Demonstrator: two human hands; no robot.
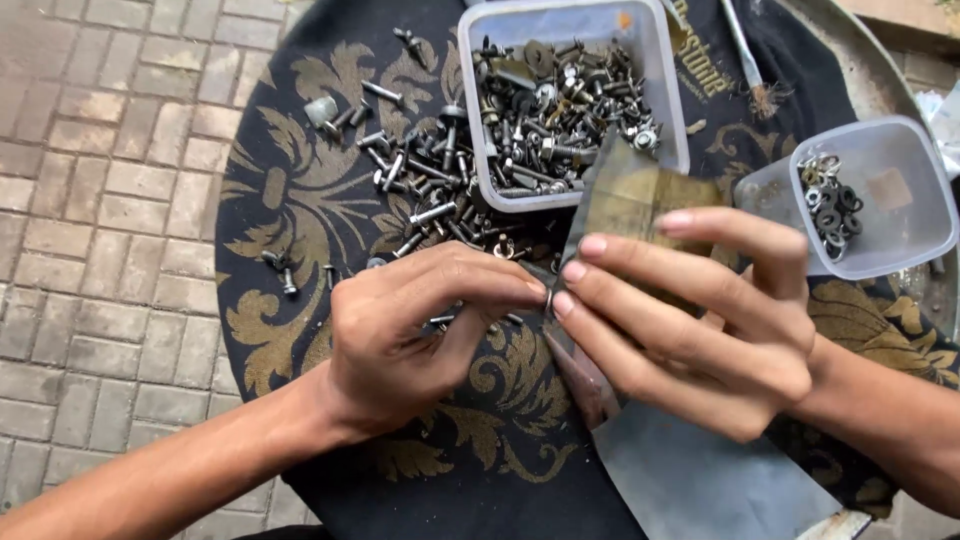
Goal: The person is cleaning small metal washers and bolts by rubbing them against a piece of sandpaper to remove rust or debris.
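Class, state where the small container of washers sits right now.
In the head view, the small clear container of washers sits at the far right, beyond the right hand, right of the larger tub of bolts.

An outdoor, makeshift workshop spot was shown here, set up at ground level. Grey brick paving (90, 200) was seen all along the left, the kind laid in a yard or on a walkway. A round surface (880, 70) was covered with a black cloth with gold leaf patterns (300, 200), and loose bolts and screws (420, 180) were scattered across it. A clear plastic tub (660, 90) was packed with mixed metal fasteners, and a second tub (900, 190) was filled with dark washers. A worn metal sheet (700, 480) was laid across the cloth. Hardware sorting in the open air was suggested by all of it.
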